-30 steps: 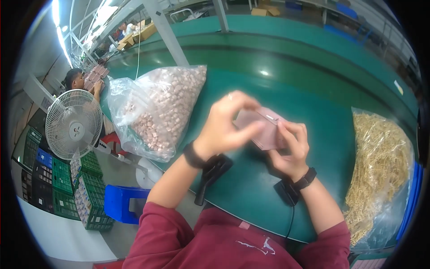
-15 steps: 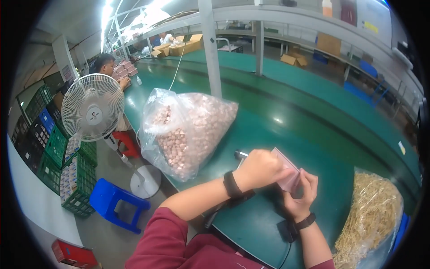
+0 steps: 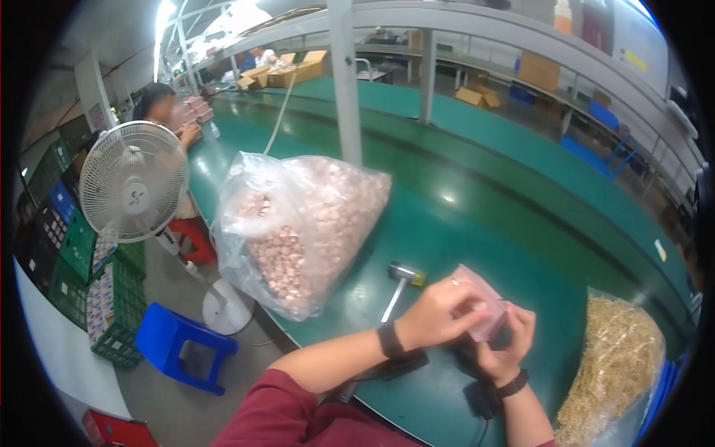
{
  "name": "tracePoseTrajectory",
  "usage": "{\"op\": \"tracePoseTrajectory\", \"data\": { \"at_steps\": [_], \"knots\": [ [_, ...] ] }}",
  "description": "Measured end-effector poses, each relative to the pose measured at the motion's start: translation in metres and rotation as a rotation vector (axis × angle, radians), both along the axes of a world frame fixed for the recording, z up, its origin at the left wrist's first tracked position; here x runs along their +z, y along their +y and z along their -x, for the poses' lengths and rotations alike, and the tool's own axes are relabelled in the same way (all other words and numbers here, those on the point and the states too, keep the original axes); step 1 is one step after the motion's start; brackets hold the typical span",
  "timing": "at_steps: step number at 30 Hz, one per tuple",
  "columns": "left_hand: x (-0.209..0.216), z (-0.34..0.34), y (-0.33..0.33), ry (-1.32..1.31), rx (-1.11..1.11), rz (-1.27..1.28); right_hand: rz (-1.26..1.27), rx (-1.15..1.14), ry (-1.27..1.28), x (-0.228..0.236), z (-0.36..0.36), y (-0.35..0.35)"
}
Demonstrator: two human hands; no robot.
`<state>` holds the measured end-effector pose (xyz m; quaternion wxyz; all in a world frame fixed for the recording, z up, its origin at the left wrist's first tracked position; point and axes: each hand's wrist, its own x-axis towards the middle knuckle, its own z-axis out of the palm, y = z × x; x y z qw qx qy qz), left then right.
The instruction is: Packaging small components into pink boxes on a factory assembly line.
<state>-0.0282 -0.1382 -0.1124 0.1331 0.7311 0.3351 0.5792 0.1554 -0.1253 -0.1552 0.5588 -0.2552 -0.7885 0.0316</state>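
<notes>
A small, pale pink box-like piece is held above the green worktable, its flat panels tilted. My left hand is closed at its left side, with thumb and fingers against the near face. On the right edge, my right hand pinches it between thumb and fingers. Beyond my left hand lies a two-faced mallet with a dark and yellow head and a metal handle, touched by neither hand. The fingers partly cover the pink piece, so its inside cannot be made out.
A big clear bag of small pinkish pieces stands left on the table. At the right is a bag of yellowish small parts. A white fan, blue stool and green crates stand left. A co-worker sits farther along.
My left hand has shifted from a fist over the pink piece to fingers against its near face. The mallet now shows more fully. The whole view has turned slightly.
</notes>
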Motion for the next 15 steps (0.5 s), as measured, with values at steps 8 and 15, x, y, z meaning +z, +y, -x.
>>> {"op": "tracePoseTrajectory", "data": {
  "at_steps": [8,15],
  "knots": [
    [-0.0018,0.0055,0.0011,0.07,-0.026,-0.159,0.048,-0.007,-0.012,-0.0014,0.0004,-0.0018],
    [-0.0031,0.0086,0.0102,-0.003,-0.03,0.034,-0.039,-0.025,-0.03,-0.0002,-0.0009,0.0046]
  ]
}}
